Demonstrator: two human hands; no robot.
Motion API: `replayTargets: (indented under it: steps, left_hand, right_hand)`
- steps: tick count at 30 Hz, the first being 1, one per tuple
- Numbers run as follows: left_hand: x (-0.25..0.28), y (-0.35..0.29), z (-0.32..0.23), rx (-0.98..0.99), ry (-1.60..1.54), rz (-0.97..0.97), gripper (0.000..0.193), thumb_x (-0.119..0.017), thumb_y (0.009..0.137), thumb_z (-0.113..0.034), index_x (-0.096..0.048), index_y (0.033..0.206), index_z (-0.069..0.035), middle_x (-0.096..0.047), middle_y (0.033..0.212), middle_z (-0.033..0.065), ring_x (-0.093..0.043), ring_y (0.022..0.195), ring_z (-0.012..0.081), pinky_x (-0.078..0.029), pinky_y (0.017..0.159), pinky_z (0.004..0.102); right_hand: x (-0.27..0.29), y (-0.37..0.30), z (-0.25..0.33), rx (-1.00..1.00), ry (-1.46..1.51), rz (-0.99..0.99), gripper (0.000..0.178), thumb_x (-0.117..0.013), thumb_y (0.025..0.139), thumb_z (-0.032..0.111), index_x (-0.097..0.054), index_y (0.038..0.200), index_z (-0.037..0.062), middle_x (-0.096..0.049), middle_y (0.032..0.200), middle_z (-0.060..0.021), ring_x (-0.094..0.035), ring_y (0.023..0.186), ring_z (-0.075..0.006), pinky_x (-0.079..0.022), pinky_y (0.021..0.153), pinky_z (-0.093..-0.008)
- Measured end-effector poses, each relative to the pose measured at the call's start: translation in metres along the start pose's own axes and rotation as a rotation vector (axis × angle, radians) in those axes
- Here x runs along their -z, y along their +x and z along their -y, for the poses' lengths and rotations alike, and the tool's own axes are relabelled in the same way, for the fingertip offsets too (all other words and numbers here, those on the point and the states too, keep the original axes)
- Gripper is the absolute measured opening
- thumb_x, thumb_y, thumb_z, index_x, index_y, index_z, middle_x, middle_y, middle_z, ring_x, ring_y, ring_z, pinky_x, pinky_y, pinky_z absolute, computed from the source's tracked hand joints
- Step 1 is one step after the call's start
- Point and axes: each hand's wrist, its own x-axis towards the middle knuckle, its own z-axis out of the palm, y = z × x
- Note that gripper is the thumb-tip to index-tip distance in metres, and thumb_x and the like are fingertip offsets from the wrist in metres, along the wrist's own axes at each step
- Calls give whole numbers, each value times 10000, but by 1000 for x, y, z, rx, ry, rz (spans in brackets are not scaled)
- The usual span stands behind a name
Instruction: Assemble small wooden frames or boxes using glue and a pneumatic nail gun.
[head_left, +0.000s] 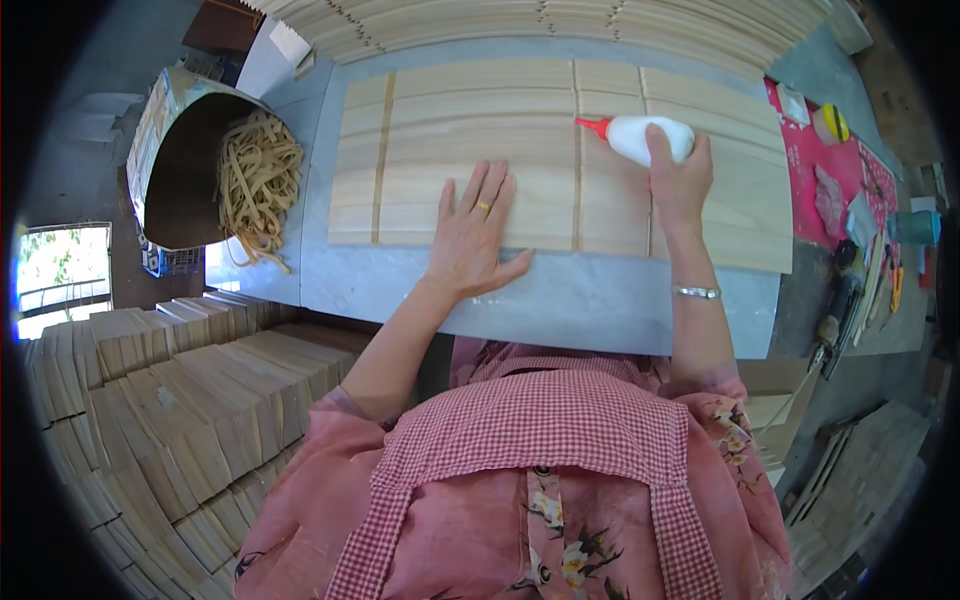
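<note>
Pale wooden boards (pixel 480 140) lie side by side across the table, with grooves running over them from far to near. A brown strip (pixel 383 160) fills the left groove. My left hand (pixel 478 225) rests on the near boards, fingers stretched out and holding nothing. In my right hand (pixel 684 180) is a white glue bottle (pixel 632 138) with a red nozzle, tilted to the left. The nozzle tip is at the middle groove (pixel 577 165), near the far side; whether it touches the wood I cannot tell. Another groove (pixel 648 200) runs below my right hand.
An open container (pixel 165 150) of tangled tan strips (pixel 260 170) lies at the table's left. Grooved boards (pixel 560 25) are stacked at the back. On the right are a pink sheet (pixel 800 150), a tape roll (pixel 830 124) and tools. Wood stacks (pixel 200 400) stand at lower left.
</note>
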Motion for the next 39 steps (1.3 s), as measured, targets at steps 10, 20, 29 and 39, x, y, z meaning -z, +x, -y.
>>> replayTargets:
  steps: [10,20,29,39]
  left_hand:
    - [-9,1,5,-25,41,-69,973,-608,817,-545,-302,1554,10,-259,1656,167,-194,1544,360,-185,1187,624]
    - [11,3,28,16,-71,-60,840,-568,884,-502,-341,1553,-46,-309,1637,146,-238,1534,343,-228,1186,600]
    - [40,26,201,375,101,-239,586,-474,1008,-395,-413,1533,-143,-366,1627,52,-297,1513,321,-259,1183,582]
    - [23,29,239,448,-38,-271,488,-452,1026,-349,-500,1482,-180,-439,1587,-10,-344,1494,289,-282,1170,571]
  right_hand:
    - [70,-111,-6,38,-64,88,412,-715,906,284,-556,1150,-7,-661,995,-173,-631,836,-269,-530,768,-378]
    - [75,-119,25,-96,154,233,346,-667,946,254,-528,1150,11,-609,905,-121,-531,581,-143,-459,494,-277]
    - [-81,-65,86,69,438,380,447,-683,953,338,-494,1174,-2,-598,911,-123,-542,550,-119,-474,472,-248]
    - [-243,-20,94,136,178,288,623,-699,919,425,-467,1233,-60,-637,1078,-240,-677,869,-330,-554,793,-399]
